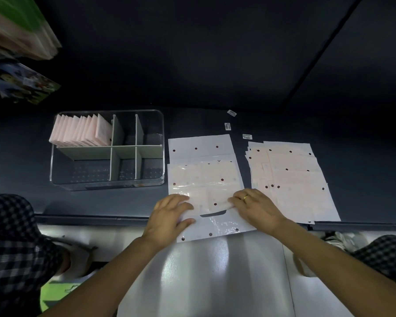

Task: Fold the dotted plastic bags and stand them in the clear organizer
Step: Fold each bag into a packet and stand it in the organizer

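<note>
A dotted plastic bag [204, 179] lies flat on the dark table in front of me, its handle end hanging over the near edge. My left hand [169, 216] grips the bag's near left edge, thumb under and fingers on top. My right hand [256, 207], wearing a ring, pinches the near right part of the bag beside the handle cutout. A stack of flat dotted bags [290, 179] lies to the right. The clear organizer [160, 143] stands to the left, with several folded pink bags [80, 130] upright in its back left compartment.
Three small barcode stickers [227, 126] lie on the table behind the bags. Colourful packages [21, 81] hang at the upper left. My checked trouser legs [16, 248] show at both lower sides, over a pale shiny floor.
</note>
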A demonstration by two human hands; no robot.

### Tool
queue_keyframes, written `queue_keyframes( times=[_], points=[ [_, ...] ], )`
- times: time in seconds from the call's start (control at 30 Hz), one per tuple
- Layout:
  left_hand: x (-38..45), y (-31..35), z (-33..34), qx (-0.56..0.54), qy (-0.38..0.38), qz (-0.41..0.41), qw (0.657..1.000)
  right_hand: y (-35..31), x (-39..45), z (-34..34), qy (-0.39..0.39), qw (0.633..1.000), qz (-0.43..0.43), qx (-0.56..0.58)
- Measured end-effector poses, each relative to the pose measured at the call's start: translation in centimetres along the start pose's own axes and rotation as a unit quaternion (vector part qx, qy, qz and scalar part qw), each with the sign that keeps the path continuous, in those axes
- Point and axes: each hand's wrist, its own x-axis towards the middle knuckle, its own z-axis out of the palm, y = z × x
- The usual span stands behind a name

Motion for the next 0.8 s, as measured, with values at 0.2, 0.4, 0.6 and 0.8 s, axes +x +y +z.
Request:
queue_keyframes(
  times=[0.2,0.4,0.6,0.8],
  points=[
    [0.9,0.1,-0.4,0.031,-0.006,0.01,0.999,0.3,0.8,0.0,-0.032,0.994,-0.058,-0.088],
    [1.3,-0.7,-0.8,0.01,-0.038,-0.006,0.999,-0.3,2.1,-1.0,-0.017,0.998,0.045,0.034],
    [2.0,-1.0,-2.1,-0.131,0.009,-0.117,0.984,1.5,0.5,-2.4,-0.171,0.874,0.214,0.402],
    [2.6,0.3,-2.3,-0.329,0.047,-0.215,0.919,2.0,1.8,-1.1,-0.068,0.779,0.355,0.511]
  ],
)
